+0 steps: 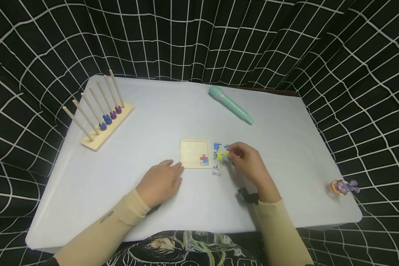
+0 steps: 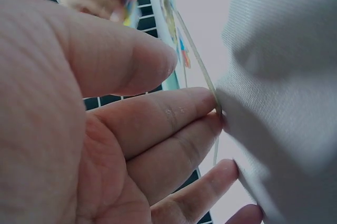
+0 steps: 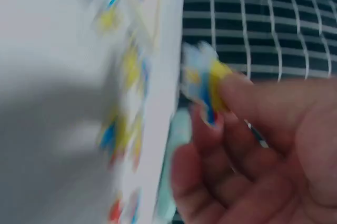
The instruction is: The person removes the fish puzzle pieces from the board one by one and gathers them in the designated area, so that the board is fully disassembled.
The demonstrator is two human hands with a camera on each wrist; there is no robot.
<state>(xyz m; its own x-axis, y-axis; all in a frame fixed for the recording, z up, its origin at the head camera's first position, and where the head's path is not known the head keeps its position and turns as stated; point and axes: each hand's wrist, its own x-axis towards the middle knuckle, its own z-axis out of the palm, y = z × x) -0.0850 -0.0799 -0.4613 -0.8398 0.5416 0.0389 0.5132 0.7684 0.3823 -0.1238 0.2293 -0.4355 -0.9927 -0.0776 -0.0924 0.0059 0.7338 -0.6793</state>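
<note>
In the head view a square wooden puzzle tray [image 1: 193, 149] lies on the table, one jigsaw piece [image 1: 204, 160] in its lower right corner. My left hand [image 1: 161, 181] rests flat beside it. Its fingertips touch the tray's near left edge, as the left wrist view also shows. Between thumb and fingers, my right hand [image 1: 249, 162] pinches a colourful jigsaw piece [image 3: 202, 79], lifted above the table. Other loose pieces [image 1: 217, 151] lie right of the tray, partly hidden by that hand. A single piece [image 1: 216, 170] lies nearer the front. The right wrist view is blurred.
At the left stands a wooden peg rack [image 1: 108, 127] with blue and purple beads. A green toy microphone [image 1: 231, 104] lies at the back. Near the right edge is a small purple-eared figure [image 1: 343, 187]. Black grid-patterned curtains [image 1: 186, 40] surround the white table [image 1: 153, 122].
</note>
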